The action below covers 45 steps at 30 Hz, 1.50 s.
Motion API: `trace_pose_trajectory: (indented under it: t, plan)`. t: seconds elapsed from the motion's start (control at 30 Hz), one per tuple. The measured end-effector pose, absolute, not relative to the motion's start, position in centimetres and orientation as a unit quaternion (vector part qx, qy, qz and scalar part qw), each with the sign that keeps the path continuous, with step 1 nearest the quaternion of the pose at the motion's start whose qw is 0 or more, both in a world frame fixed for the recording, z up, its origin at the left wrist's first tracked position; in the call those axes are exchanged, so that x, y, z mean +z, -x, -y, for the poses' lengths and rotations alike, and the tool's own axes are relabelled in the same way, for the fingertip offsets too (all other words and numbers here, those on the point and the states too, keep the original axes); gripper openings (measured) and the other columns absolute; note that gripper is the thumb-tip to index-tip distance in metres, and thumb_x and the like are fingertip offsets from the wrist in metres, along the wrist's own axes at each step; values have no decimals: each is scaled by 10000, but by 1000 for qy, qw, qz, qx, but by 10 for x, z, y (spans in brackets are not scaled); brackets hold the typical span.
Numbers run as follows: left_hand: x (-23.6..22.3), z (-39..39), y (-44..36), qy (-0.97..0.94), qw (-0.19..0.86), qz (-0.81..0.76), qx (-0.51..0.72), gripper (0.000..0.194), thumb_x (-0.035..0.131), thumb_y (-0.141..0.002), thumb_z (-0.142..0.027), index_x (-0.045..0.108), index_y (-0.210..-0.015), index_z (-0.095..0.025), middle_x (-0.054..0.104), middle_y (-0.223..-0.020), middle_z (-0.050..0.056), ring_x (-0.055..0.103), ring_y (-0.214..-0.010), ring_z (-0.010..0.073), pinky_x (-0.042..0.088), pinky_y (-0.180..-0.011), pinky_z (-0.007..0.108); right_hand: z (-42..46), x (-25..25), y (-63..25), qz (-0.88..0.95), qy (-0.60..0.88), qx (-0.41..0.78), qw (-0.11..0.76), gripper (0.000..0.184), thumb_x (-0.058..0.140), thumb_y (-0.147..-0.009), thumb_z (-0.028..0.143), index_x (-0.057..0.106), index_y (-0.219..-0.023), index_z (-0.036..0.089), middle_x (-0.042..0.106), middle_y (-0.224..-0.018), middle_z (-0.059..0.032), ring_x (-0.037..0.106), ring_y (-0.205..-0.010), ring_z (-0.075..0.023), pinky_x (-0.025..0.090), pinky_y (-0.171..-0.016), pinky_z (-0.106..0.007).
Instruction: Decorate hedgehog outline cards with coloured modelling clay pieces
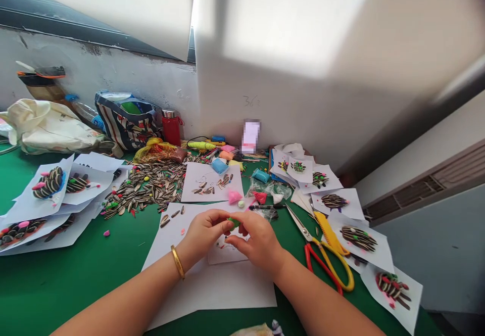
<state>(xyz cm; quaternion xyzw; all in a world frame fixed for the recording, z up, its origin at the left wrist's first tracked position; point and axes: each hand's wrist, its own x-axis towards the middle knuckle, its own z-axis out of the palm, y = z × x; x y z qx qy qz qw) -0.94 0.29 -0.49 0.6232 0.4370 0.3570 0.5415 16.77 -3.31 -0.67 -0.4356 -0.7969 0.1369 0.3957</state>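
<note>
Head view: left hand [202, 232] and right hand [261, 240] meet, pinching green clay [234, 222] between them above the small card [227, 259]. I'd press lightly, since it is probably soft, and keep it clear of the loose seeds [159, 179] and the scissors [311, 240] at right.

Bright glare on white panel [288, 28], soft shadows, stretched edges (phone [250, 136] pixelated)

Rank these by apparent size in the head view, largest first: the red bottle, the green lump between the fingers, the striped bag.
1. Striped bag
2. Red bottle
3. Green lump, partly hidden
</note>
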Motion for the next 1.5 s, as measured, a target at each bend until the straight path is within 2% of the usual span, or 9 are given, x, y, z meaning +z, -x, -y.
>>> trace_pose_trajectory:
  t: [0.27, 0.37, 0.5, 0.7, 0.87, 1.03, 1.2, 1.33, 1.5]
  plan:
    - [-10, -1, 12, -707, 478, -409, 323, 296, 557, -872, -411, 760, -861, -195, 751, -786, 36, 646, -726, 175, 507, -688, 270, 31, -12, -169, 800, 443, 90, 394, 184, 570, -949, 340, 641, -1047, 202, 713, -844, -41, 619, -736, -180, 430, -669, -303]
    - [-7, -4, 12, -653, 531, -410, 351, 267, 663, -794, -422, 748, -851, -176, 757, -824, 58, 664, -770, 201, 526, -721, 300, 33, -9, -169, 803, 428, 97, 404, 180, 527, -967, 300, 636, -1083, 216, 717, -874, -48, 627, -775, -187, 447, -694, -308]
    - [-3, -6, 13, -584, 636, -357, 356, 361, 768, -698, -374, 720, -992, -169, 751, -985, 88, 681, -891, 238, 545, -771, 337, 35, -5, -167, 783, 431, 149, 424, 179, 584, -932, 356, 639, -1036, 221, 708, -814, -32, 618, -698, -172, 449, -648, -292]
    - [-2, -4, 14, -598, 659, -339, 306, 214, 749, -709, -318, 729, -830, -143, 693, -709, 26, 578, -603, 129, 466, -576, 245, 37, -4, -165, 801, 420, 131, 406, 185, 637, -905, 404, 673, -853, 230, 679, -699, -1, 584, -644, -150, 395, -637, -282]
    - [-1, -3, 11, -612, 611, -377, 330, 219, 749, -699, -336, 714, -803, -147, 718, -753, 40, 625, -673, 159, 502, -613, 262, 37, -4, -163, 811, 427, 116, 383, 211, 643, -895, 426, 667, -908, 217, 655, -700, -10, 560, -651, -160, 398, -651, -298]
    - [-7, -10, 15, -637, 536, -402, 381, 420, 584, -865, -416, 623, -1210, -179, 732, -1031, 93, 683, -869, 210, 550, -773, 348, 26, -4, -180, 753, 464, 142, 445, 128, 551, -941, 292, 629, -1012, 220, 677, -900, -47, 606, -779, -169, 476, -722, -301]
    - [-15, -26, 26, -756, 293, -468, 351, 289, 571, -884, -366, 685, -1092, -202, 681, -1084, 92, 616, -1008, 239, 491, -902, 400, 8, -8, -205, 637, 561, 153, 506, 149, 566, -909, 291, 579, -1040, 222, 656, -936, -41, 615, -797, -177, 513, -737, -316]
    - [-16, -30, 29, -814, 181, -498, 236, 253, 633, -844, -352, 732, -1037, -222, 665, -1068, 93, 585, -1049, 279, 444, -932, 425, 2, -17, -206, 696, 539, 147, 450, 183, 534, -903, 224, 612, -1069, 218, 678, -1032, -65, 630, -920, -204, 514, -823, -353]
    - [-17, -27, 27, -825, 140, -520, 173, 235, 664, -822, -360, 739, -1013, -245, 660, -1035, 83, 592, -1024, 288, 428, -868, 405, 7, -24, -191, 800, 497, 81, 327, 323, 538, -862, 111, 670, -1122, 249, 672, -1186, -66, 574, -1115, -243, 438, -958, -430]
